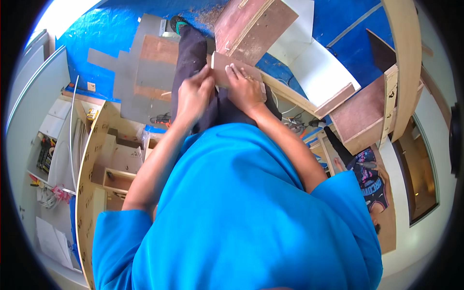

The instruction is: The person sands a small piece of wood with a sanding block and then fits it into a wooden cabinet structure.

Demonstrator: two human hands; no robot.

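Observation:
A narrow reddish-brown plywood board (222,73) lies across my thighs, its pale end edge facing left. My right hand (244,87) rests over the board, fingers spread on its top face and steadying it. Blurred by motion, my left hand (195,90) is curled beside the board's left end. Whether a small tool or piece sits in those fingers is hidden. Just beyond the board stands a plywood box (268,32) with dust on its side. A long wooden strip (290,92) runs from near my right hand towards the lower right.
Blue sheeting (105,29) covers the floor, with grey panels (127,83) over it. White panels (319,69) lie at right. A plywood cabinet (116,152) stands close on my left. Cables and tools (295,127) lie right of my legs. Another person (369,177) sits at far right.

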